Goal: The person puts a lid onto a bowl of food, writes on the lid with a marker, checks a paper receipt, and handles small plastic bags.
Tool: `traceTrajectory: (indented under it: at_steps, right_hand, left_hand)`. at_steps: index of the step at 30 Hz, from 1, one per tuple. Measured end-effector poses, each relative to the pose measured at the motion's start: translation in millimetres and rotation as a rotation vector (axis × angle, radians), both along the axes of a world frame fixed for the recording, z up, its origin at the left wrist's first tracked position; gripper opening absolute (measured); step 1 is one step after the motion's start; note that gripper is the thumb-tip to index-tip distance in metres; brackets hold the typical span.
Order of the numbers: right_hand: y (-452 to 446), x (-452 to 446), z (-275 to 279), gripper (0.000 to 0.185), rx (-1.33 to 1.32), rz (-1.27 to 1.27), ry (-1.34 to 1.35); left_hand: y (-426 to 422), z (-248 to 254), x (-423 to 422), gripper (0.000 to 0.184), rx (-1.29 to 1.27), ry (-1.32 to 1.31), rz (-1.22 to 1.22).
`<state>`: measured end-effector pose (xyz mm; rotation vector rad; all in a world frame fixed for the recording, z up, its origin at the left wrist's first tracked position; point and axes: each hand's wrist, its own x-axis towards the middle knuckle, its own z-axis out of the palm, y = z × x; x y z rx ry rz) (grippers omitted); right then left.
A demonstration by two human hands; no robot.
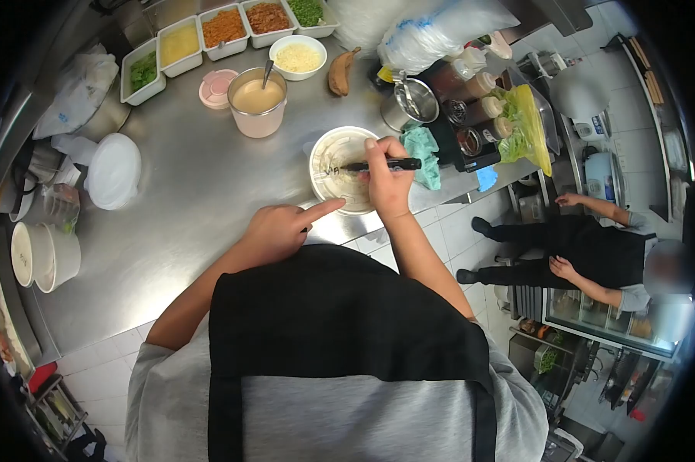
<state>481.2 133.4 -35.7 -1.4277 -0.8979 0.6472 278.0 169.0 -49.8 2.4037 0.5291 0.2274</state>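
Near the counter's front edge stands a round white tub [338, 202] with a lid on top, dark letters written on its left half. My right hand [390, 181] grips a black marker [401, 164], its tip on the lid beside the letters. My left hand [278, 230] is at the tub's lower left, index finger stretched out onto the lid's rim, the other fingers curled in with nothing visible in them. Behind the tub, to the left, a pink cup [259, 123] of beige liquid holds a spoon. A crumpled green cloth [420, 154] lies right of the tub.
Food trays [182, 58] line the counter's back, with a white bowl [297, 75] and a brown banana [341, 75] before them. Bottles [482, 110] and a metal pot [397, 115] stand right. White tubs [61, 258] sit left. Another person [594, 246] stands at the right.
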Motion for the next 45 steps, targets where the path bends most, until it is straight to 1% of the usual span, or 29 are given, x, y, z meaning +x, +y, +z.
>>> traceTrajectory:
  at_steps: [3, 4, 5, 6, 7, 8, 9, 10, 11, 12, 13, 14, 15, 20, 23, 24, 25, 26, 27, 28, 29, 30, 32, 33, 35, 36, 38, 41, 45]
  right_hand:
    - [-0.8, 0.0, 0.6, 0.026, 0.064, 0.038, -0.007]
    - [-0.4, -3.1, 1.9, 0.028, 0.103, -0.003, 0.055]
    - [-1.3, -4.0, 3.6, 0.027, 0.083, -0.031, 0.058]
    - [-0.5, 1.2, -0.4, 0.026, 0.132, -0.056, -0.169]
    - [-1.2, 2.6, -4.0, 0.025, 0.116, -0.063, -0.149]
    - [2.5, 6.8, -17.8, 0.027, 0.162, -0.053, -0.19]
    - [3.4, 5.5, -18.6, 0.027, 0.169, -0.066, -0.155]
    - [4.1, 5.2, -15.8, 0.026, 0.192, -0.073, -0.202]
    - [2.7, 1.9, -10.3, 0.026, 0.155, -0.038, -0.071]
    - [1.3, -1.6, -2.4, 0.025, 0.108, -0.043, -0.05]
    - [2.8, -0.7, -5.6, 0.026, 0.084, -0.052, -0.074]
    - [1.8, -1.2, -1.3, 0.026, 0.078, -0.079, -0.139]
    - [-0.6, -1.1, 7.3, 0.025, 0.031, -0.073, -0.141]
    - [-3.1, -0.7, 4.0, 0.024, 0.09, -0.054, -0.136]
    - [0.1, -1.1, -5.3, 0.023, 0.115, -0.077, -0.085]
    - [-1.5, 0.9, -5.6, 0.02, 0.156, -0.107, -0.143]
    - [-4.0, 4.6, -8.1, 0.019, 0.171, -0.075, -0.053]
    - [-4.1, 5.8, -5.7, 0.022, 0.256, -0.121, -0.114]
    - [-7.1, 9.3, -3.7, 0.021, 0.183, -0.127, -0.133]
    - [-7.8, 13.7, -3.1, 0.02, 0.188, -0.124, -0.249]
    - [-9.1, 11.9, 1.8, 0.022, 0.14, -0.114, -0.153]
    - [-6.9, 10.2, 0.5, 0.023, 0.199, -0.117, -0.221]
    - [-6.7, 7.0, -1.3, 0.025, 0.148, -0.075, 0.02]
    - [-6.4, 7.1, -1.4, 0.026, 0.137, -0.061, 0.039]
    - [-6.6, 5.1, 1.4, 0.026, 0.126, -0.039, 0.058]
    - [-5.4, 3.8, 3.1, 0.026, 0.097, -0.043, 0.055]
    - [-4.1, 2.5, 5.4, 0.026, 0.038, -0.057, 0.043]
    - [-4.4, 4.9, 2.8, 0.026, 0.081, -0.016, 0.074]
    - [-4.0, 4.7, 2.4, 0.027, 0.041, -0.046, 0.042]
  left_hand:
    - [-1.0, 3.9, -1.0, 0.076, -0.037, -0.021, 0.019]
    - [-1.1, 4.0, -1.8, 0.075, -0.022, 0.002, 0.035]
    - [-1.5, 3.4, -2.3, 0.074, -0.005, 0.018, 0.041]
    - [-1.9, 2.8, -0.5, 0.074, 0.017, 0.028, 0.034]
    - [-2.1, 4.2, 1.7, 0.073, 0.021, 0.029, 0.035]
    - [-2.4, 4.2, 2.3, 0.072, 0.028, 0.028, 0.029]
    - [-3.5, -0.5, 2.9, 0.07, 0.041, -0.041, 0.031]
    - [-4.4, -4.0, 3.7, 0.069, 0.077, -0.035, 0.035]
    - [-5.0, -4.3, 3.5, 0.069, 0.074, -0.04, 0.025]
    - [-5.0, -3.1, 3.5, 0.069, 0.068, -0.044, 0.023]
    - [-5.1, -3.1, 4.4, 0.069, 0.061, -0.045, 0.026]
    - [-4.7, -5.5, 5.6, 0.069, 0.056, -0.063, 0.016]
    - [-4.5, -8.3, 5.3, 0.07, 0.05, -0.076, 0.015]
    - [-5.3, -7.7, 4.8, 0.071, 0.067, -0.077, 0.015]
    - [-8.2, -8.5, 2.6, 0.069, 0.061, -0.072, 0.018]
    - [-8.9, -6.9, 3.8, 0.069, 0.049, -0.056, 0.025]
    - [-7.8, -5.5, 4.1, 0.068, 0.037, -0.038, 0.044]
    - [-6.6, -5.4, 3.7, 0.068, 0.044, -0.019, 0.037]
    - [-6.2, -4.0, 1.9, 0.068, 0.046, 0.004, 0.033]
    - [-6.0, 0.6, 1.7, 0.069, 0.024, 0.043, 0.038]
    - [-5.9, 4.6, 2.5, 0.07, -0.002, 0.078, 0.038]
    - [-5.9, 7.9, 1.6, 0.07, -0.029, 0.097, 0.048]
    - [-5.2, 13.1, 2.1, 0.07, -0.081, 0.119, 0.042]
    - [-5.5, 13.5, 1.2, 0.072, -0.076, 0.1, 0.043]
    - [-6.2, 14.2, 0.5, 0.076, -0.06, 0.061, 0.03]
    - [-5.7, 17.2, 0.8, 0.071, -0.079, 0.1, 0.036]
    - [-5.6, 19.4, 0.6, 0.072, -0.073, 0.117, 0.035]
    - [-5.5, 17.4, 1.2, 0.074, -0.07, 0.112, 0.036]
    - [-5.0, 15.1, 0.5, 0.076, -0.066, 0.083, 0.027]
